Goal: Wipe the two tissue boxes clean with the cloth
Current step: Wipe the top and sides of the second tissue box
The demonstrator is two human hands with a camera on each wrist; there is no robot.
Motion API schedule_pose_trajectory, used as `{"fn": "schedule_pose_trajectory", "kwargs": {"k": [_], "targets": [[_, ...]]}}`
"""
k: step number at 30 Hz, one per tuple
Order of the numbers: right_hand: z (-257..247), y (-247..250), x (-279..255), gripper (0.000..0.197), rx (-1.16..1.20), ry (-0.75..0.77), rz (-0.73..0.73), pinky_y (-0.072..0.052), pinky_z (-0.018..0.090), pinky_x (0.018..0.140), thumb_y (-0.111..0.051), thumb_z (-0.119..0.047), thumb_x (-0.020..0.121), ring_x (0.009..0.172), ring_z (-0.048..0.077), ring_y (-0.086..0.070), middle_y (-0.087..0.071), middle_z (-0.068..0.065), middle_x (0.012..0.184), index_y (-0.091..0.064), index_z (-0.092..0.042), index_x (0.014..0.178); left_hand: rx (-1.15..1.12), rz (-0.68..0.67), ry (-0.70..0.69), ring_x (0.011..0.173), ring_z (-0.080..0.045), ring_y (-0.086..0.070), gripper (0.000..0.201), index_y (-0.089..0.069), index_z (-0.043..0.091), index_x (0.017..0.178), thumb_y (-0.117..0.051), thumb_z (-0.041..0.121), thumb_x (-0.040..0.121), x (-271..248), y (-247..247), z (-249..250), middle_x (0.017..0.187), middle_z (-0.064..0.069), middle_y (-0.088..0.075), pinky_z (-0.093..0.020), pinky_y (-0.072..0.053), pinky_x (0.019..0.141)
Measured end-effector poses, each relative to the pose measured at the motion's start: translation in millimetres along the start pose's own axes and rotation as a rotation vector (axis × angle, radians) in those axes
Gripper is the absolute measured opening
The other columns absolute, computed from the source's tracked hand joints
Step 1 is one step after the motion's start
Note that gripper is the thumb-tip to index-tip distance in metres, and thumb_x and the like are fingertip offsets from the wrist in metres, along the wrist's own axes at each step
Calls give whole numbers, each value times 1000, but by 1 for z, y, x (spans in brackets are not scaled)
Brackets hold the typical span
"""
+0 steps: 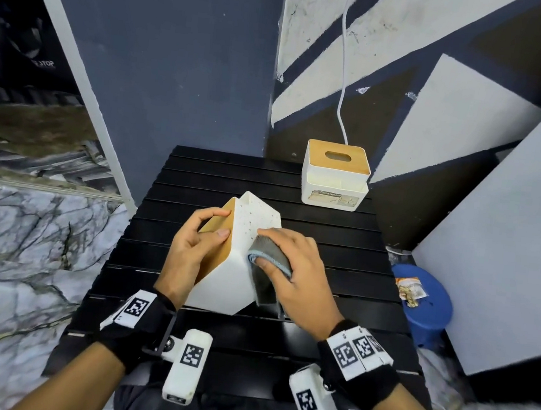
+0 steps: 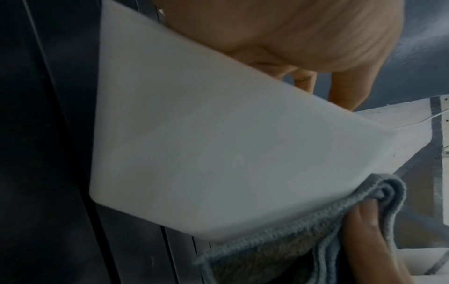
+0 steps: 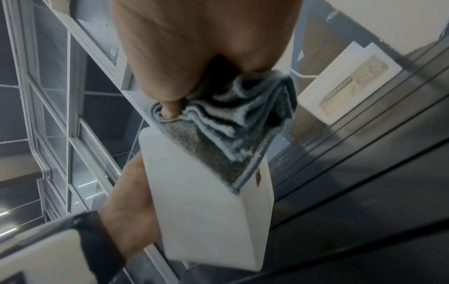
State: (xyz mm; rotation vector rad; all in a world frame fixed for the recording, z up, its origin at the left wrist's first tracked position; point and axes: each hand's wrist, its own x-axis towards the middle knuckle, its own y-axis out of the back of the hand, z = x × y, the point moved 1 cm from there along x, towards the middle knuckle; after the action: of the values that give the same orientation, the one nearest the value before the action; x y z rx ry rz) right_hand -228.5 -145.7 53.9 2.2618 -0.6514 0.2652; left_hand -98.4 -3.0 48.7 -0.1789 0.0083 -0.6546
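Near the middle of the black slatted counter (image 1: 199,171), the left hand (image 1: 189,246) grips a white tissue box (image 1: 222,279) tipped onto a lower edge, fingers and thumb curled over its wooden lid, which faces left. The right hand (image 1: 292,273) clutches a folded grey cloth (image 1: 271,254) with a blue border, fingers wrapped round it, and presses it against the box's upturned white face. From the right wrist view the cloth (image 3: 218,138) lies bunched under the thumb and draped over the box's (image 3: 206,211) top edge. A second tissue box (image 1: 335,174), upright with its wooden lid on top, stands at the far right corner of the counter, well apart from both hands.
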Motion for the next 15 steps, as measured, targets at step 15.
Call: {"fn": "schedule_pose_trajectory", "kwargs": {"k": [15], "targets": [[-13, -21, -26, 40, -8, -4, 78, -29, 15, 104, -57, -40, 91, 120, 8, -36, -48, -10, 133, -50, -29, 129, 57, 98, -3, 92, -23, -64, 28, -70, 33, 110, -68, 43, 85, -4, -5, 0, 106, -11, -73, -49, -52, 88]]}}
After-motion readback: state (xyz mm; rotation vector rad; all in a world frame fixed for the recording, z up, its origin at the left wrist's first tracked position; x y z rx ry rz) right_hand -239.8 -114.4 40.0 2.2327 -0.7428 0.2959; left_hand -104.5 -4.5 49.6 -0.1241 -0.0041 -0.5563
